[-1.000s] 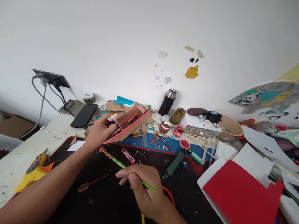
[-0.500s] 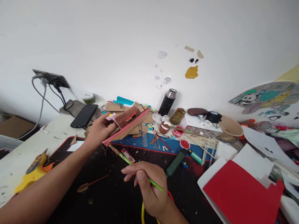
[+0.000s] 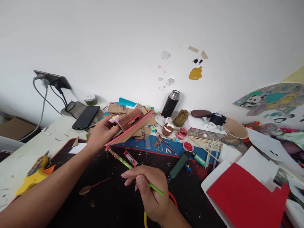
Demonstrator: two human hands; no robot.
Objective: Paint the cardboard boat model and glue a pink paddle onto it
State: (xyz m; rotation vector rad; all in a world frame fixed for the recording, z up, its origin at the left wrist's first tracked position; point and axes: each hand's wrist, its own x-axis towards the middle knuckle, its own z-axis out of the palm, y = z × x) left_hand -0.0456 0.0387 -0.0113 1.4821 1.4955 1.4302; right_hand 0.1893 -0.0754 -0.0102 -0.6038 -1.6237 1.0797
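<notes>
In front of and left of the black flask (image 3: 171,104), the brown-and-pink model boat (image 3: 130,129) is held up, gripped near its closer end by the left hand (image 3: 102,133). Long axis oblique, near left to far right; far end points toward the flask's base. Right hand (image 3: 150,190), well to the near side of the flask, is pinched around a green paintbrush (image 3: 125,162), bristles at the boat's near end; contact cannot be told. Around: cardboard scraps (image 3: 116,109) left of the flask, partly hidden by the boat; brown paint jar (image 3: 167,129) just before the flask; red paint pot (image 3: 188,146) and green cutter (image 3: 179,165) nearer, to its right. A small pink case (image 3: 130,158), on the flask's near side, lies close beside the brush. Against 1.0 s ago: bristles then lower and clear of the hull; boat nearly unchanged.
</notes>
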